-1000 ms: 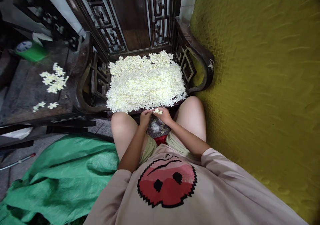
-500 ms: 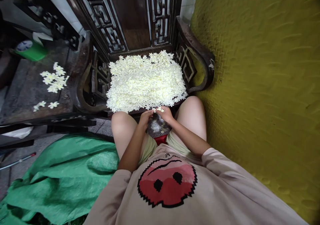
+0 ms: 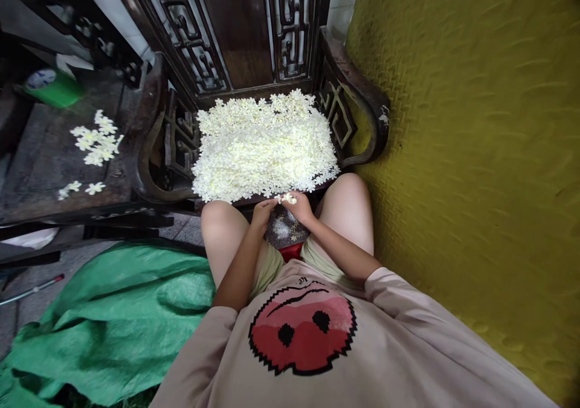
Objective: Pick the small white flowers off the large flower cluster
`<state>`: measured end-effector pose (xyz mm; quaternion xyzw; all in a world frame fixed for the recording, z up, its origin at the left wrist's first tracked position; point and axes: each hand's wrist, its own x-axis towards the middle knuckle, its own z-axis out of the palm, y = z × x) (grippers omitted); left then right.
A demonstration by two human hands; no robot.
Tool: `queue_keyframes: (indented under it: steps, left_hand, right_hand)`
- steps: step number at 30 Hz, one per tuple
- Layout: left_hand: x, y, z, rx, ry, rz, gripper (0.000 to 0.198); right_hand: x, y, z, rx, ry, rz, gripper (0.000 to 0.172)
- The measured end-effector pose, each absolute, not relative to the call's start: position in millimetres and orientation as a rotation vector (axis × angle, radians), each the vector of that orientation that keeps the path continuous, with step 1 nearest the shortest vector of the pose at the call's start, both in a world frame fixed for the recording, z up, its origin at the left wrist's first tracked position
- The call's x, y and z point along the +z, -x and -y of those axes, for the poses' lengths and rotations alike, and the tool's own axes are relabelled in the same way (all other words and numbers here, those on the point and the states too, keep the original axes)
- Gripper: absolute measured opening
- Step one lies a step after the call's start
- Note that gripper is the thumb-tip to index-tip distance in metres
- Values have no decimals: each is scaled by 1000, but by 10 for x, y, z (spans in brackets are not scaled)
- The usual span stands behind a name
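Two hands were positioned between the knees, close together. The right hand (image 3: 299, 208) held a small bunch of white flowers (image 3: 289, 198); their exact number could not be determined. The left hand (image 3: 261, 214) had its fingers drawn together just beside the bunch; whether it gripped anything could not be determined. Immediately beyond, one flower pile (image 3: 265, 148), too dense to count, covered most of the seat of one dark chair (image 3: 356, 75) with two armrests. At far left, one green tape roll (image 3: 54, 87) and one larger flower cluster (image 3: 97, 139) rested on one wooden surface (image 3: 34, 154). One green sheet (image 3: 122, 311) lay near left.
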<state>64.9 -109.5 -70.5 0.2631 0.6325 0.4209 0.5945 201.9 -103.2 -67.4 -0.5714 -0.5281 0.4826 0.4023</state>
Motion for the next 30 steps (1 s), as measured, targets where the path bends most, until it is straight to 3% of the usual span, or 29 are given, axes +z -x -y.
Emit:
queue_keyframes:
  steps: [12,22,30]
  left_hand:
    - [-651,-630,1068,920,-476,-1228,43]
    - [-579,-661,1085,927,-426,-1212,52]
    - [-602,-658,1083,928,-460,-1225,46]
  right_hand:
    - [-458,-2008,1052,1460,1425,1154,28]
    - [-472,-2014,1040,1472,1422,1135,29]
    - [-510,-2016,1048,1440,1393,1178,33]
